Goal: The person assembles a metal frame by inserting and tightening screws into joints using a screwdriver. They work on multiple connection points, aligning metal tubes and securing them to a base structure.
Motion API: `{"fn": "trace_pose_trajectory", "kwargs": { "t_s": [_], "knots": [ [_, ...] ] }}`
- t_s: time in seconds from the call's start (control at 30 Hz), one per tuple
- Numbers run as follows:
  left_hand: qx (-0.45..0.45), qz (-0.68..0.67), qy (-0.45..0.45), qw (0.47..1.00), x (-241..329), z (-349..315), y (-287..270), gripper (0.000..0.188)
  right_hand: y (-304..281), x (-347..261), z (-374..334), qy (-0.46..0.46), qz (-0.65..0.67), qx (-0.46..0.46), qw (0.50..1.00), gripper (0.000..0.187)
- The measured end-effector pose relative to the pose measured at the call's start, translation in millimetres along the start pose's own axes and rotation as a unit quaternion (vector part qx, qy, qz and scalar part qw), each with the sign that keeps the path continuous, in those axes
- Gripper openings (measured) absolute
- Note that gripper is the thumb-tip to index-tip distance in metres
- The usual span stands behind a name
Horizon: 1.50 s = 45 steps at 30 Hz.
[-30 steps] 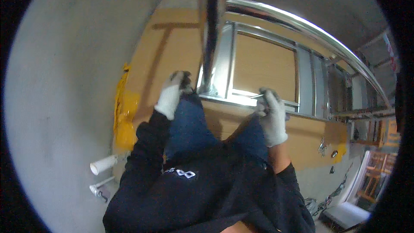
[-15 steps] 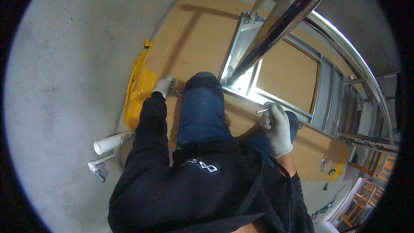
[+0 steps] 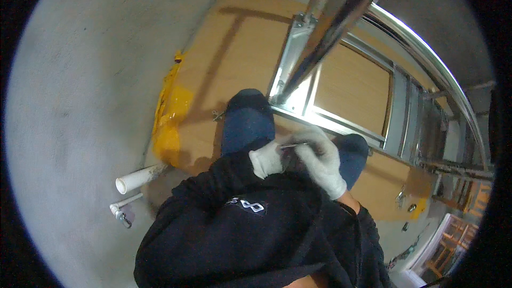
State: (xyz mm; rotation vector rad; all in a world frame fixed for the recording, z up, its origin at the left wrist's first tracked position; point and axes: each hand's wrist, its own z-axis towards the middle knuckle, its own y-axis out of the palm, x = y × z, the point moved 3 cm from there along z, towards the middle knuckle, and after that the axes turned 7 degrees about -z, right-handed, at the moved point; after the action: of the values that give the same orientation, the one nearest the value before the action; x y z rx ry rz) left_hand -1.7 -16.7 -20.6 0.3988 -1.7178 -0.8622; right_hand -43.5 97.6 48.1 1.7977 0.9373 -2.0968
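Showing its open end, a white plastic pipe (image 3: 138, 179) is at far left. Next is the gloved left hand (image 3: 268, 160); its grip I cannot tell. Between the hands is a thin metal rod (image 3: 294, 145), pinched by the gloved right hand (image 3: 323, 162).

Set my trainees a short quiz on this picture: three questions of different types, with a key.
1. True or false: the left hand and the right hand both wear pale gloves.
2. What shows where the two hands come close together?
A. a coil of rope
B. a thin shiny piece
C. a yellow cup
3. Fill in: in the picture, the yellow material lies to the ____ of the metal frame.

Key:
1. True
2. B
3. left
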Motion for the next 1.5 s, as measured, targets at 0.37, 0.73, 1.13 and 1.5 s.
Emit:
{"fn": "trace_pose_trajectory", "kwargs": {
  "t_s": [0.37, 0.73, 1.13, 1.5],
  "knots": [
    [0.043, -0.372, -0.059, 0.925, 17, 19, 15, 0.037, -54, -1, -3, 0.164, 0.302, 0.223, 0.912, 0.025],
    [0.128, -0.121, -0.021, 0.984, 39, 15, 10, 0.027, -24, 51, -43, 0.322, 0.430, 0.100, 0.838, 0.038],
    [0.125, -0.084, 0.046, 0.988, 36, 19, 16, 0.030, -31, 10, -25, 0.178, 0.187, 0.071, 0.964, 0.027],
    [0.081, -0.169, 0.031, 0.982, 32, 19, 2, 0.032, -47, 13, -25, 0.230, 0.188, 0.101, 0.949, 0.026]
  ]
}}
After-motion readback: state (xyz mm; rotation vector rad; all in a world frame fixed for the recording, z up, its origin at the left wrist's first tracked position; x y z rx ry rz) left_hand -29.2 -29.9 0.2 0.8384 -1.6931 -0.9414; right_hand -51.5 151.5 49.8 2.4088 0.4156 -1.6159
